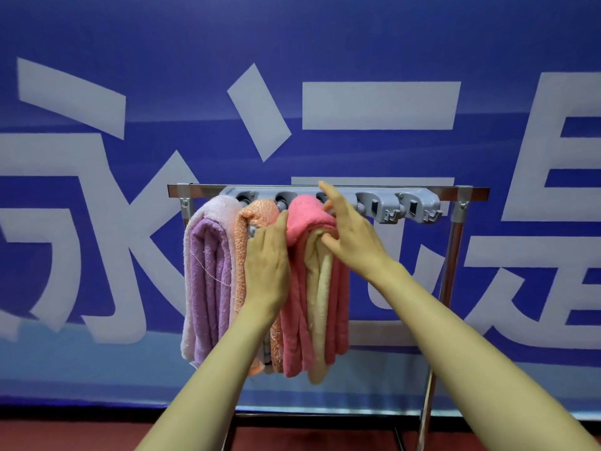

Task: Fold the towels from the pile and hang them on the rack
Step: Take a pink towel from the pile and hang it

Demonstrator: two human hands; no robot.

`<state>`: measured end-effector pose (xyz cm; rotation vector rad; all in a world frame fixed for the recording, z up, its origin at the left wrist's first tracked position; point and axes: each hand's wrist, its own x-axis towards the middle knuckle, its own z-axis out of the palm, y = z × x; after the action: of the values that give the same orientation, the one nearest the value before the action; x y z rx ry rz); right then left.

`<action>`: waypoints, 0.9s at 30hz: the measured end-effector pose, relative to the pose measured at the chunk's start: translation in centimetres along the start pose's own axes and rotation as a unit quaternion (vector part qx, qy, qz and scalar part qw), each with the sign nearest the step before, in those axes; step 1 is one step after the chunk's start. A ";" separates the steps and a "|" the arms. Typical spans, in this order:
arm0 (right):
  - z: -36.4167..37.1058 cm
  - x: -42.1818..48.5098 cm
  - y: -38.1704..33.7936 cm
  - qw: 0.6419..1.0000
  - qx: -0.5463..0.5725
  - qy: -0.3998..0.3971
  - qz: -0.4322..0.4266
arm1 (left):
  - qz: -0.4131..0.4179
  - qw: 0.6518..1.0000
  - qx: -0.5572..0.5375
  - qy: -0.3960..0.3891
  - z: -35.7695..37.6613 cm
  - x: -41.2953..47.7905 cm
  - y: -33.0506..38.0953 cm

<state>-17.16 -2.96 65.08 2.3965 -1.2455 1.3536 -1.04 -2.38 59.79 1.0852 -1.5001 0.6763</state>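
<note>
pink towel hangs lengthwise down from rack | left hand pinches its edge | right hand spread, touching it

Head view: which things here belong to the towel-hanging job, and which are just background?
Job: purple towel, orange towel and pink towel, all hanging on the rack; grey clip strip; left hand and right hand, both at the pink towel.
Background: blue banner with white characters; red floor.
</note>
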 end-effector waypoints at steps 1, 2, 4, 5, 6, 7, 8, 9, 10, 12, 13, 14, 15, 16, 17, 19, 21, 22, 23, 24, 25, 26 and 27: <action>-0.2 0.2 0.3 0.999 0.035 0.011 0.021 | 0.004 1.000 0.005 0.001 0.1 -0.1 -0.1; -0.3 0.3 0.6 0.997 0.067 0.020 0.046 | 0.003 1.000 0.002 -0.002 0.1 -0.3 -0.1; -0.3 0.0 0.9 0.993 0.094 0.007 0.075 | -0.014 0.999 -0.024 -0.022 0.3 -1.1 0.0; -0.1 -0.4 0.9 0.992 0.100 -0.008 0.078 | -0.023 0.998 -0.042 -0.032 0.3 -1.7 0.2; 0.1 -0.8 0.8 0.991 0.110 -0.015 0.078 | -0.033 0.997 -0.058 -0.042 0.2 -2.3 0.4; 0.3 -1.3 0.6 0.989 0.127 -0.008 0.080 | -0.041 0.996 -0.069 -0.048 0.2 -3.1 0.5; 0.5 -1.8 0.4 0.986 0.143 0.013 0.082 | -0.049 0.995 -0.072 -0.055 0.1 -3.8 0.7; 0.7 -2.2 0.2 0.985 0.148 0.040 0.083 | -0.058 0.994 -0.069 -0.064 0.1 -4.5 0.8; 1.1 -2.8 0.1 0.985 0.138 0.062 0.084 | -0.070 0.993 -0.063 -0.076 0.0 -5.2 0.9; 2.0 -3.9 -0.2 0.987 0.107 0.078 0.096 | -0.094 0.990 -0.050 -0.092 -0.2 -6.3 1.0; 2.6 -4.4 -0.5 0.987 0.092 0.073 0.108 | -0.104 0.989 -0.047 -0.093 -0.2 -6.7 1.1; 3.2 -4.8 -0.8 0.987 0.081 0.065 0.121 | -0.120 0.987 -0.048 -0.095 -0.3 -7.1 1.2; 3.8 -5.1 -1.1 0.987 0.074 0.055 0.133 | -0.133 0.985 -0.054 -0.093 -0.3 -7.5 1.3; 4.3 -5.3 -1.3 0.986 0.072 0.048 0.144 | -0.149 0.982 -0.065 -0.095 -0.4 -7.7 1.6; 4.8 -5.4 -1.5 0.984 0.077 0.048 0.155 | -0.159 0.979 -0.084 -0.093 -0.4 -8.1 1.8; 5.5 -5.5 -1.6 0.976 0.099 0.056 0.185 | -0.173 0.972 -0.127 -0.096 -0.3 -8.6 2.3; 6.1 -5.4 -1.6 0.970 0.107 0.060 0.207 | -0.179 0.965 -0.155 -0.110 -0.4 -9.0 2.8; 6.5 -5.4 -1.4 0.970 0.099 0.060 0.213 | -0.179 0.963 -0.163 -0.120 -0.6 -9.1 3.1; 6.7 -5.5 -1.3 0.970 0.089 0.058 0.220 | -0.174 0.961 -0.174 -0.126 -0.7 -9.4 3.3; 6.9 -5.6 -1.1 0.968 0.080 0.058 0.230 | -0.168 0.960 -0.183 -0.132 -0.8 -9.7 3.7; 6.9 -5.7 -1.0 0.966 0.075 0.060 0.240 | -0.163 0.955 -0.201 -0.146 -0.9 -10.0 4.0; 6.8 -5.8 -0.8 0.964 0.073 0.061 0.248 | -0.164 0.951 -0.211 -0.154 -1.1 -10.4 4.5; 6.6 -5.8 -0.6 0.963 0.074 0.064 0.251 | -0.153 0.951 -0.216 -0.161 -0.9 -10.8 4.8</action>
<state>-13.95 -2.14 56.94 2.1128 -1.8577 1.7527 -5.26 3.24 50.28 1.0813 -1.6077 -0.0556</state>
